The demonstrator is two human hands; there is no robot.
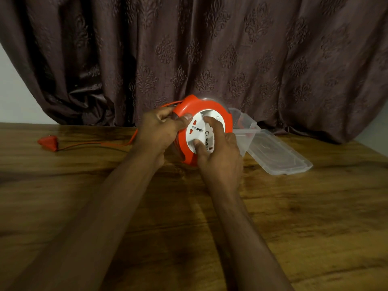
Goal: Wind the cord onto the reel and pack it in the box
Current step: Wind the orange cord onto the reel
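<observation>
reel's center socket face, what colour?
White, with small red shutters, ringed by the orange-red reel housing. Head view, the only one.

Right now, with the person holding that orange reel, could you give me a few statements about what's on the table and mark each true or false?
1. Both hands are on the reel. True: the left hand grips its orange rim, and the right hand has fingers on the white socket face.
2. The plug is already wound in. False: it lies on the table, far left, with cord trailing to the reel.
3. The clear box stands open. True: its lid lies flat beside it.
4. The reel sits inside the box. False: it is held in front of the box.
</observation>
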